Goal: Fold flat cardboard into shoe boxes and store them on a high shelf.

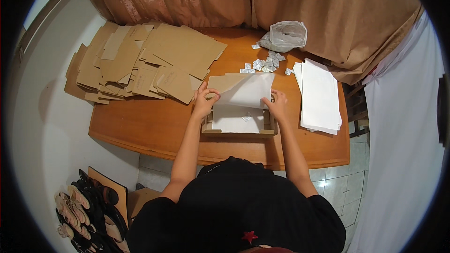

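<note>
An open brown cardboard box (206, 127) stands near the front edge of the table, with white paper (225, 121) lining its inside. On that lining lies a small, whitish sachet (246, 116). My left hand (204, 103) pinches the left side of a thin white paper sheet (247, 90) between thumb and finger. At the sheet's lower right corner, my right hand (277, 105) grips it too. Raised over the far part of the box, the sheet bends and partly hides the lid behind it.
Flat cardboard pieces (173, 49) are piled on the left of the wooden table (140, 126). Several sachets (271, 60) lie beyond the box beside a clear plastic bag (285, 37). A stack of white paper (319, 98) sits at right. Shoes (93, 211) stand at lower left.
</note>
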### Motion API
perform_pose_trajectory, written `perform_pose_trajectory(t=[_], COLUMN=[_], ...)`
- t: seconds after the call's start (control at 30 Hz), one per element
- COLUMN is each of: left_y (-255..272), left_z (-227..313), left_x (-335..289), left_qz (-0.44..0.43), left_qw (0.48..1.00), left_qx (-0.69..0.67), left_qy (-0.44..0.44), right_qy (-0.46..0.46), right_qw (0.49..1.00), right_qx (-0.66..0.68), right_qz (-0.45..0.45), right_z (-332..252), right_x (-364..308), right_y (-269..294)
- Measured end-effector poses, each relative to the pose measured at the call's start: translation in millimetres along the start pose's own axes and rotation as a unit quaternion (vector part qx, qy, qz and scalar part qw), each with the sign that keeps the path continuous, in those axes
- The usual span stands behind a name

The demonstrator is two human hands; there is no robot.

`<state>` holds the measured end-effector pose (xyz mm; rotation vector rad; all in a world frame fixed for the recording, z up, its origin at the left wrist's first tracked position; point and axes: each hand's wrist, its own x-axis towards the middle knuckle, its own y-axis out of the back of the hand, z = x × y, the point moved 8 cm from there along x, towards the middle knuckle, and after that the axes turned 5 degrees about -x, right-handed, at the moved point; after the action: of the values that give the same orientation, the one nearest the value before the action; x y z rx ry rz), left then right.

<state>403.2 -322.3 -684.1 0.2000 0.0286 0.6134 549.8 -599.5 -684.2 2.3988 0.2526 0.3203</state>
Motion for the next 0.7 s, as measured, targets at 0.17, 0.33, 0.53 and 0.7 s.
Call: perform_pose_trajectory(t=[0.17, 0.33, 0.53, 0.7], left_y=[4, 10, 10, 22], left_z=[0, 15, 45, 33], left_x=[-4, -17, -26, -24], left_qz=[-0.053, -0.006, 0.039, 0.077], left_qw=[0.994, 0.976, 0.942, 0.966], left_qx=[-0.093, 0.215, 0.304, 0.23], left_qy=[-0.031, -0.041, -0.134, -0.09], right_qy=[0.065, 0.121, 0.179, 0.141], right_qw=[0.995, 0.986, 0.979, 0.984], right_qx=[0.082, 0.116, 0.049, 0.111], right_qz=[0.005, 0.004, 0.086, 0.001], right_z=[3, -14, -30, -29], right_x=[2, -10, -23, -26], right_y=[5, 19, 37, 22])
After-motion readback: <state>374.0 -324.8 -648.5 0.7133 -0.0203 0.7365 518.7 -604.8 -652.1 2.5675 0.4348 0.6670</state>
